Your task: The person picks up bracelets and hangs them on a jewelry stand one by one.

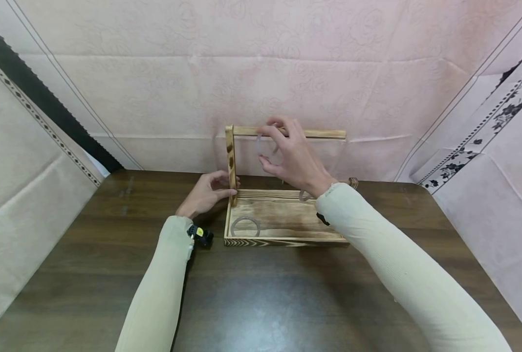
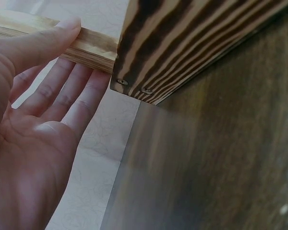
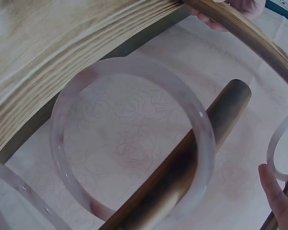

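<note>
My left hand (image 1: pixel 205 194) grips the left upright post (image 1: pixel 231 161) of a wooden stand low down, thumb on one side and fingers behind. My right hand (image 1: pixel 293 155) pinches a translucent pale bangle (image 1: pixel 258 143) close under the stand's top bar (image 1: pixel 324 134), near its left end. In the right wrist view one fingertip touches that bangle's (image 3: pixel 272 152) lower rim. A larger-looking pale bangle (image 3: pixel 59 139) with pinkish patches surrounds a dark round-ended rod (image 3: pixel 230 103) there. Part of another bangle (image 3: pixel 19 186) shows at the lower left.
The stand's shallow tray base (image 1: pixel 287 241) sits on a dark wooden table (image 1: pixel 243 298). A bangle (image 1: pixel 245 218) lies at the tray's left front; another ring (image 1: pixel 302 197) is partly behind my right wrist. Pale patterned cloth (image 1: pixel 261 88) hangs behind the table.
</note>
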Demonstrator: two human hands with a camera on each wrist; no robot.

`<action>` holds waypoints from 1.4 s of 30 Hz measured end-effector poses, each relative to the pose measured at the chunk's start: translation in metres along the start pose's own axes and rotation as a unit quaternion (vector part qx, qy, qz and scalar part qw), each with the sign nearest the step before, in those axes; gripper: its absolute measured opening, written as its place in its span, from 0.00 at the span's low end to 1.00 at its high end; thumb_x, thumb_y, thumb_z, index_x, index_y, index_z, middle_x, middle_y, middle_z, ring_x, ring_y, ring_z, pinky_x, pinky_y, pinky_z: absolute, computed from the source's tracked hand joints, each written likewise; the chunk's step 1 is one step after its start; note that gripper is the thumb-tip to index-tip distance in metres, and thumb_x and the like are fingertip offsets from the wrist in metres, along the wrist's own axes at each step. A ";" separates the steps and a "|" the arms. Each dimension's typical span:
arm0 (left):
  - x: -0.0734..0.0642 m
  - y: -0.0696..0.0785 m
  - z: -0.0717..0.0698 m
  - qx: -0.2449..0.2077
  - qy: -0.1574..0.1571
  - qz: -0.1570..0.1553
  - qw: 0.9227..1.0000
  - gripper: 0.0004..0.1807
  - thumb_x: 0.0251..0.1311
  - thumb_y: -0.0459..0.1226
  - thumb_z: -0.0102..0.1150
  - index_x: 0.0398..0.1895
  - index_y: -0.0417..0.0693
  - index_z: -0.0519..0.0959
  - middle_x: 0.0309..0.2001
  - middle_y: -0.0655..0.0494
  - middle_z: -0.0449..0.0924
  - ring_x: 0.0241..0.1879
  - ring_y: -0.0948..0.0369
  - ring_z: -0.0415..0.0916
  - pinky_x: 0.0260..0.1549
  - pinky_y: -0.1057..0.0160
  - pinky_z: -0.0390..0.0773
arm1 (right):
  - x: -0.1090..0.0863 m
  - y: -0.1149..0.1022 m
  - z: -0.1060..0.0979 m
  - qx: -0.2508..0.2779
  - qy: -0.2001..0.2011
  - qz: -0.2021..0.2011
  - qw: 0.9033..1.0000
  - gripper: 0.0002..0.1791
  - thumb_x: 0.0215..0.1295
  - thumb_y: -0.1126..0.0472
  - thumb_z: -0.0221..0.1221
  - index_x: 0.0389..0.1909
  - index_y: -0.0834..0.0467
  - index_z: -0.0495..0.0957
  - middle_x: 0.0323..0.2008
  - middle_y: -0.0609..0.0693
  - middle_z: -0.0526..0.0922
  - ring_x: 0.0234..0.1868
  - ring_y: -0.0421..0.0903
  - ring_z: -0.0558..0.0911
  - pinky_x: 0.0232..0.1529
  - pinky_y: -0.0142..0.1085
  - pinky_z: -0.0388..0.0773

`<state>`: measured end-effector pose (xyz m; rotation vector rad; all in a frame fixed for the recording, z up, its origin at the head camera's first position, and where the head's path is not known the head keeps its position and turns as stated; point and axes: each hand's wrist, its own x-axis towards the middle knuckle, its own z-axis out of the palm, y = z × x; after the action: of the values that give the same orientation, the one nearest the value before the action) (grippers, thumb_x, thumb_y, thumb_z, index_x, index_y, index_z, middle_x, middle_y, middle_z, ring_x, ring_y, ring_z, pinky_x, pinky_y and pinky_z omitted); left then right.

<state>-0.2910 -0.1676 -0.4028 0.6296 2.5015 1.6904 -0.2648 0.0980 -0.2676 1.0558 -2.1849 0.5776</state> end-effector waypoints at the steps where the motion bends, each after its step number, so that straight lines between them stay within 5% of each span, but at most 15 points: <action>1: 0.000 0.000 0.000 0.000 0.000 -0.002 1.000 0.20 0.65 0.33 0.67 0.59 0.43 0.79 0.56 0.45 0.84 0.58 0.48 0.79 0.63 0.46 0.74 | 0.000 0.000 0.001 0.000 0.000 -0.001 1.000 0.28 0.58 0.59 0.70 0.61 0.55 0.76 0.60 0.60 0.73 0.58 0.56 0.73 0.55 0.45 0.76; 16: -0.009 0.026 0.000 -0.002 -0.006 -0.006 1.000 0.19 0.65 0.30 0.65 0.58 0.36 0.79 0.55 0.40 0.84 0.58 0.45 0.79 0.63 0.47 0.74 | 0.004 -0.004 0.005 0.006 -0.002 -0.004 1.000 0.27 0.59 0.59 0.71 0.60 0.57 0.76 0.60 0.60 0.72 0.59 0.56 0.72 0.57 0.44 0.76; 22: -0.009 0.024 0.000 -0.004 -0.006 -0.004 1.000 0.19 0.65 0.30 0.65 0.59 0.35 0.78 0.56 0.39 0.84 0.58 0.45 0.79 0.64 0.46 0.73 | 0.004 -0.005 0.004 -0.004 -0.005 -0.003 1.000 0.28 0.59 0.60 0.71 0.60 0.56 0.75 0.61 0.60 0.72 0.59 0.56 0.72 0.57 0.45 0.77; 29: 0.000 0.000 -0.002 -0.003 -0.004 -0.001 1.000 0.19 0.64 0.35 0.68 0.58 0.44 0.80 0.55 0.46 0.85 0.57 0.49 0.79 0.63 0.47 0.74 | 0.002 -0.006 0.003 -0.014 0.003 -0.015 1.000 0.27 0.59 0.60 0.71 0.59 0.56 0.76 0.60 0.58 0.72 0.57 0.56 0.71 0.54 0.44 0.76; 42: -0.001 -0.001 -0.002 0.007 0.000 0.002 1.000 0.18 0.64 0.37 0.69 0.56 0.48 0.81 0.53 0.51 0.86 0.54 0.54 0.81 0.59 0.51 0.78 | -0.005 -0.008 -0.008 -0.022 -0.011 -0.023 0.999 0.29 0.58 0.58 0.72 0.60 0.55 0.76 0.61 0.56 0.73 0.58 0.55 0.71 0.55 0.44 0.75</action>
<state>-0.2907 -0.1698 -0.4029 0.6350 2.5169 1.6743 -0.2530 0.1008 -0.2647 1.0910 -2.1755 0.4965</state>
